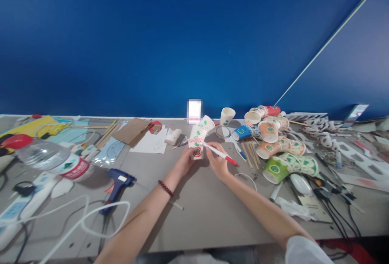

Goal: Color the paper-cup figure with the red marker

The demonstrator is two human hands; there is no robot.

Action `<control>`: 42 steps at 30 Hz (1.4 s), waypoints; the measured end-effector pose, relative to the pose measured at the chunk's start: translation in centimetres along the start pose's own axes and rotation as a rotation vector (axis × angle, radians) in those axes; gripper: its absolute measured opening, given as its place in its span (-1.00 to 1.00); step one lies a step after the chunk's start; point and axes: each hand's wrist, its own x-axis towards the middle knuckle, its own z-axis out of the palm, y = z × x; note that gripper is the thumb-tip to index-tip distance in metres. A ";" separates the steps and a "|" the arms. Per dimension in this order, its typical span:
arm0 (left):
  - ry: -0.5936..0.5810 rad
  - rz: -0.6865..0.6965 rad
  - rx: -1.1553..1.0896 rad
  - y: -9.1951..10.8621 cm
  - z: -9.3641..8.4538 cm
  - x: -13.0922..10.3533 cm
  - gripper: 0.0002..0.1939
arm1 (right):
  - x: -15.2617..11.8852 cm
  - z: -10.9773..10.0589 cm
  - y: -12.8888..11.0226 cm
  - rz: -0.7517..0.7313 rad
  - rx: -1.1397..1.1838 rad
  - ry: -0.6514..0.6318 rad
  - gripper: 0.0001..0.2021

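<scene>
My left hand (186,159) is closed around the lower left side of a joined paper-cup piece (197,134), white with green leaves and a red band. A second white cup part juts out at its upper right. On the other side, my right hand (216,159) has its fingers closed on a white marker with a red end (223,155), whose tip points at the cups. Its fingertips are beside the cups' right side. A dark bead bracelet circles my left wrist.
A lone white cup (227,116) stands behind on the right. Further right lie joined coloured cups (275,170), wooden sticks (251,154) and cables. On the left are a blue glue gun (117,187), a plastic bottle (57,160), white paper (148,144) and a power strip (27,203).
</scene>
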 end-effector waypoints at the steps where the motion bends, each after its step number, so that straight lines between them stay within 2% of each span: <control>1: -0.003 0.003 0.001 0.0 0.0 0.0 -0.62 | 0.0 0.0 0.0 0.002 -0.004 -0.003 -0.87; 5: 0.003 -0.007 0.000 0.0 0.0 0.0 -0.54 | 0.0 0.0 -0.1 0.009 -0.008 -0.005 -0.88; 11: -0.018 0.012 -0.017 -0.1 -0.1 0.1 -0.55 | 0.0 0.0 -0.1 0.016 0.012 -0.001 -0.88; 20: 0.023 0.071 0.018 -0.9 -0.6 0.4 -0.45 | -0.2 0.1 0.0 0.036 0.039 -0.002 -0.87; 26: 0.080 0.020 0.006 -0.7 -0.4 0.2 -0.46 | -0.1 0.2 -0.1 0.030 0.046 0.015 -0.87; 34: 0.073 0.005 0.009 -0.4 -0.1 0.0 -0.37 | 0.0 0.1 -0.2 0.039 0.059 0.009 -0.87; 42: 0.072 -0.008 0.028 -0.1 0.1 -0.2 -0.46 | -0.1 0.1 0.1 0.044 0.039 0.010 -0.87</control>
